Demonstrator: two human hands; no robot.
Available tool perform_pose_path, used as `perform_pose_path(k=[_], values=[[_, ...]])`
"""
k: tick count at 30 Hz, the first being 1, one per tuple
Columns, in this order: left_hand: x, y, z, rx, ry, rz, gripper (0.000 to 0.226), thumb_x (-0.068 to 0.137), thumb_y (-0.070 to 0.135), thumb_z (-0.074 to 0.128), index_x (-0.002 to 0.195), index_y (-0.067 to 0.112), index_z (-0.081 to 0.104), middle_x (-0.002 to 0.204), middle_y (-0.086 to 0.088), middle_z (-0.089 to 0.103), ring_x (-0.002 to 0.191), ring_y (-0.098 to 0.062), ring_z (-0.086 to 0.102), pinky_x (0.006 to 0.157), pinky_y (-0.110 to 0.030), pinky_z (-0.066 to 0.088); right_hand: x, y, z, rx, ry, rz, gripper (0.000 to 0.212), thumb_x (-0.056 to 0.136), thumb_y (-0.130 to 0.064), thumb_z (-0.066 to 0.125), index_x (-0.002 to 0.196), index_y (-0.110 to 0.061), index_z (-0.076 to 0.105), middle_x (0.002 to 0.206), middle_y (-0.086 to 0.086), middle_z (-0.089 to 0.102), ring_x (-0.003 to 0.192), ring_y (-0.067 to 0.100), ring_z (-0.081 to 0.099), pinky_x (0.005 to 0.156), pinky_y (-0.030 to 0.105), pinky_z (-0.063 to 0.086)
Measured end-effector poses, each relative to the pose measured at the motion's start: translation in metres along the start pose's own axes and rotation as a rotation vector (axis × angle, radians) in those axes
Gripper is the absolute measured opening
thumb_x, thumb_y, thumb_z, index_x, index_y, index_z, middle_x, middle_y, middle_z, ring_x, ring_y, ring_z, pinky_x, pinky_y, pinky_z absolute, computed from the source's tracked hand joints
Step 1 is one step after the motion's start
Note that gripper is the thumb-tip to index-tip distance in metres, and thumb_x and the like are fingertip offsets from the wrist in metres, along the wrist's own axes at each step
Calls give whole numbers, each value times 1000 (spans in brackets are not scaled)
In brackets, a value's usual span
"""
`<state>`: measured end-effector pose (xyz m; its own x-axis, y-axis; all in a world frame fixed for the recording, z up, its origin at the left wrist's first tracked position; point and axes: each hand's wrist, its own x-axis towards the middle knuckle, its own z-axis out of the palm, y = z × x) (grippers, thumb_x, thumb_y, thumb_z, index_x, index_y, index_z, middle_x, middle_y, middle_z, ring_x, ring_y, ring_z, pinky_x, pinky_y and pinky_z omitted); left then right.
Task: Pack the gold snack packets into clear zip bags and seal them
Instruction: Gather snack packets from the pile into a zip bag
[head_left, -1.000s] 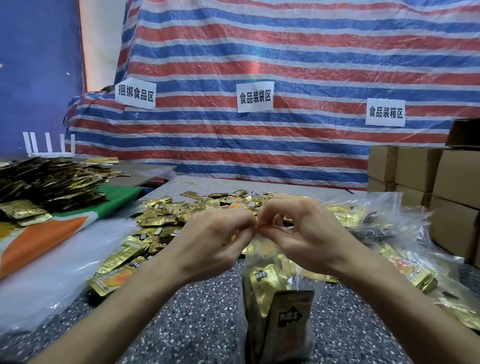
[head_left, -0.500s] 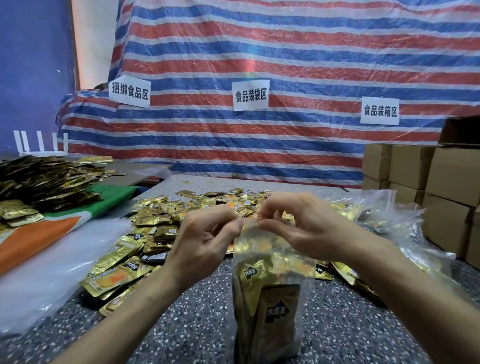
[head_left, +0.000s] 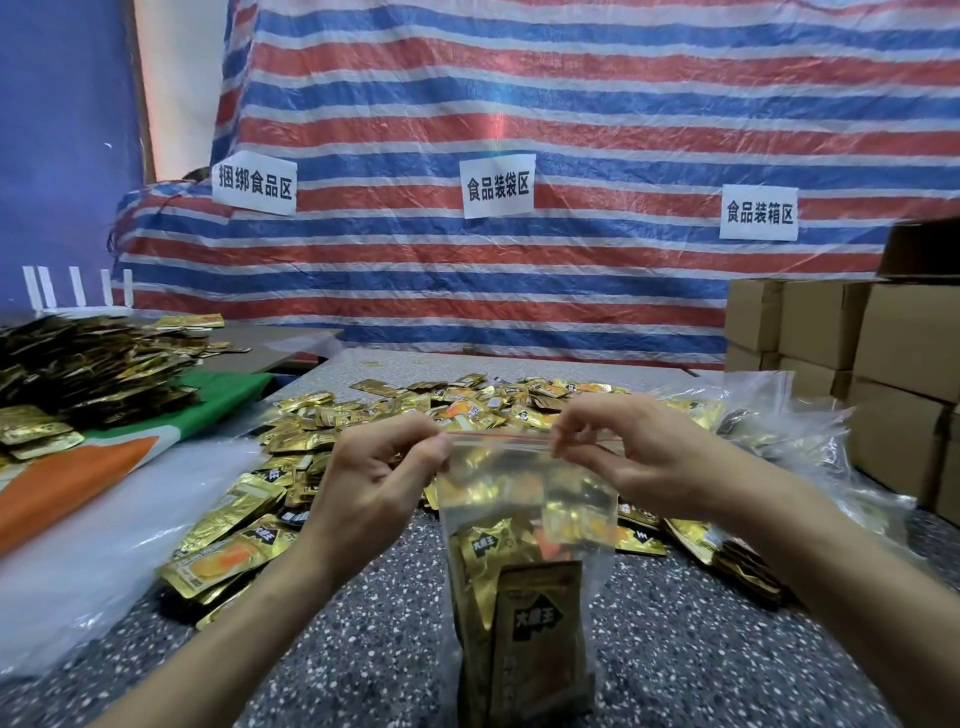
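Zip bag (head_left: 524, 514) of clear plastic, standing upright on the speckled table (head_left: 332, 660) at 6 o'clock in the view and partly filled with gold snack packets (head_left: 537, 623), the nearest showing a dark label toward the camera. The left hand (head_left: 384, 478) holds the bag's top at its 10 o'clock corner, thumb and forefinger pinched together on the zip strip (head_left: 498, 438) and the other fingers curled under. The right hand (head_left: 639, 457) pinches the same strip at the 2 o'clock corner, its remaining fingers bent and slightly spread. The strip, edged with a thin red line, runs straight and taut between the two hands; whether it is pressed closed along its whole length cannot be told. Behind the bag, from 10 to 1 o'clock, loose packets (head_left: 467, 402) lie scattered over the table, some reaching the left wrist. At 3 o'clock, just beside the right hand, filled clear bags (head_left: 769, 415) lie crumpled in a pile, with stacked cardboard boxes (head_left: 904, 358) beyond them. At 9 o'clock a clear plastic sheet (head_left: 104, 530) overlaps a green and orange cloth (head_left: 104, 462), which carries a darker heap of packets (head_left: 93, 358). A striped tarpaulin (head_left: 571, 104) fills the background at 12 o'clock and bears three white paper labels (head_left: 498, 188) with printed characters.
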<state>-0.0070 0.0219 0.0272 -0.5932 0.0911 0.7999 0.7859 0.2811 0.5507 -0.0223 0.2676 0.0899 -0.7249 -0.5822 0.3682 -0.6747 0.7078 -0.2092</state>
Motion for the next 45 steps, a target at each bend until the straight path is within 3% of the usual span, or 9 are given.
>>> perform_pose_path(k=[4, 9, 12, 15, 19, 24, 27, 37, 45], values=[[0, -4, -4, -59, -25, -81, 27, 89, 24, 55, 69, 7, 61, 61, -1, 53, 57, -9, 46, 52, -21, 35, -6, 4, 0, 49, 5, 10, 16, 91, -14, 67, 99, -28, 67, 91, -17, 64, 88, -1, 59, 80, 24, 48], [-5, -6, 2, -24, -56, -90, 25, 91, 19, 49, 74, 4, 60, 64, 0, 54, 58, -9, 48, 53, -20, 36, 1, -14, 15, 60, 67, -49, 28, 83, -36, 77, 108, -33, 65, 102, -20, 62, 95, -2, 58, 86, 28, 51], [-4, -5, 2, -53, -47, -73, 27, 93, 18, 47, 78, -1, 61, 70, -5, 59, 67, -18, 54, 61, -18, 40, 14, -26, 25, 60, 129, -102, 33, 83, -36, 79, 113, -32, 65, 114, -16, 62, 107, 6, 58, 95, 37, 48], [-2, -4, -2, -75, -74, -60, 27, 94, 15, 46, 82, -1, 64, 75, -13, 63, 72, -25, 59, 67, -25, 46, 23, -27, 29, 139, 210, -147, 12, 86, -21, 78, 97, -22, 74, 97, -7, 69, 91, 12, 63, 85, 42, 53], [-3, -2, -5, -73, -90, -87, 25, 94, 14, 45, 83, -1, 62, 75, -15, 64, 70, -26, 62, 69, -37, 51, 26, -25, 32, 171, 210, -173, 4, 90, -16, 74, 92, -18, 76, 83, -9, 71, 76, 5, 63, 72, 28, 54], [-3, 4, -5, -75, -118, -110, 13, 87, 19, 58, 87, 8, 65, 76, -10, 68, 68, -18, 66, 63, -24, 51, 27, -25, 32, 131, 147, -142, 5, 95, -20, 67, 95, -24, 70, 89, -10, 69, 83, 5, 62, 75, 25, 52], [0, 6, -3, 2, -116, -84, 6, 91, 11, 68, 87, 7, 68, 73, -8, 69, 66, -18, 67, 62, -30, 54, 25, -26, 29, 160, 117, -110, 6, 94, -19, 68, 97, -24, 71, 92, -8, 70, 85, 8, 64, 77, 32, 55], [-1, 5, -11, 74, -174, -69, 9, 87, 6, 68, 93, 10, 73, 79, -2, 72, 71, -15, 70, 67, -27, 58, 22, -29, 23, 113, -12, -55, 6, 93, -26, 71, 96, -23, 75, 93, -6, 67, 87, 11, 62, 83, 42, 54], [1, 6, -17, 138, -213, -66, 11, 86, 7, 70, 92, 16, 74, 82, 5, 73, 70, -10, 70, 64, -16, 54, 22, -29, 29, 95, -18, -41, 9, 94, -26, 70, 97, -22, 77, 87, -9, 73, 80, 5, 66, 79, 39, 57]])
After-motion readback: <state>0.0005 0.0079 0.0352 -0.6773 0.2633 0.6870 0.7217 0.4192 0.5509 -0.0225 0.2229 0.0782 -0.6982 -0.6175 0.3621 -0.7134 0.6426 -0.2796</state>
